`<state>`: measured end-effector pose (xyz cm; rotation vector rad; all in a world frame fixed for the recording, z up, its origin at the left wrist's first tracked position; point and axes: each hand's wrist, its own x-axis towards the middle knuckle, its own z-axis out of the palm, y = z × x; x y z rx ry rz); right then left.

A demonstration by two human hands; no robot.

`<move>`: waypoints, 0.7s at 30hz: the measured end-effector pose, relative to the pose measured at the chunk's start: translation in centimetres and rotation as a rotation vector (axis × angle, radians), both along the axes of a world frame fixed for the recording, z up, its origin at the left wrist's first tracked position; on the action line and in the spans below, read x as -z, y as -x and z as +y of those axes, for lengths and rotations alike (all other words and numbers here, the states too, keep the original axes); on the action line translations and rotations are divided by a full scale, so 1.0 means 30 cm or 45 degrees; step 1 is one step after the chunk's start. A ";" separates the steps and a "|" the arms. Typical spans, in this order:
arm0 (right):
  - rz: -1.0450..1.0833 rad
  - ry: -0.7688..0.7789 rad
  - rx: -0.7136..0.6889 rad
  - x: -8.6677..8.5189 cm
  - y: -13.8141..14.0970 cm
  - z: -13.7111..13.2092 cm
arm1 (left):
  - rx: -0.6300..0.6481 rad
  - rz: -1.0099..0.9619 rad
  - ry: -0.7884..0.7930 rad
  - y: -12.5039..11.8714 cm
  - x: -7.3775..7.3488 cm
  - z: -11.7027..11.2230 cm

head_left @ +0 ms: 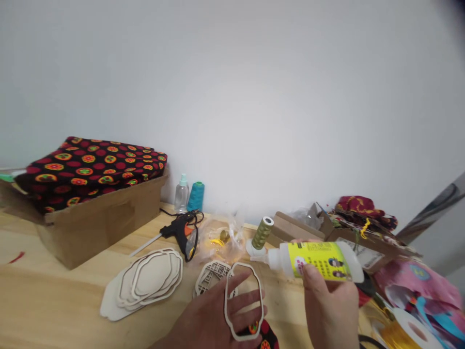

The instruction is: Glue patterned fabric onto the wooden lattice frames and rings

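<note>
My left hand (207, 315) holds a thin scalloped wooden frame (225, 303), with its fingers spread behind the opening. In my right hand (332, 305) is a white glue bottle (321, 261) with a yellow-green label, tilted nearly level, its nozzle pointing left above the frame. No glue can be made out on the frame. Wooden lattice pieces (210, 275) lie just beyond my left fingers. Further left is a loose stack of wooden plaques and frames (152, 276). Part of a black patterned cloth (268, 337) shows below my left hand.
A cardboard box (105, 230) of patterned fabric (94, 169) stands left. Behind are a hot glue gun (179, 232), a clear bottle (181, 196), a teal thread cone (196, 196), a plastic bag (221, 237) and a green thread spool (262, 233). Gold cord (397, 334) lies right.
</note>
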<state>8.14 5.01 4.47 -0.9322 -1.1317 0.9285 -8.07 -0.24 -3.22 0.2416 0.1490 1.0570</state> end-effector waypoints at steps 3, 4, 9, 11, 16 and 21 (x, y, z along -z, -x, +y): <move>-0.066 0.058 0.110 0.007 0.010 -0.018 | 0.022 0.018 0.011 -0.002 0.010 0.002; -0.091 0.069 0.129 0.011 0.011 -0.023 | 0.029 0.020 0.014 -0.002 0.012 0.003; -0.115 0.021 0.270 0.027 0.013 -0.056 | 0.100 0.014 -0.023 -0.002 0.021 0.004; -0.118 0.025 0.336 0.028 0.017 -0.067 | 0.098 0.029 -0.034 -0.002 0.024 0.007; -0.044 0.113 0.329 0.028 0.022 -0.057 | 0.099 0.060 -0.036 -0.004 0.018 0.013; 0.185 0.274 0.256 0.070 0.018 -0.004 | 0.099 0.080 -0.058 -0.002 0.012 0.019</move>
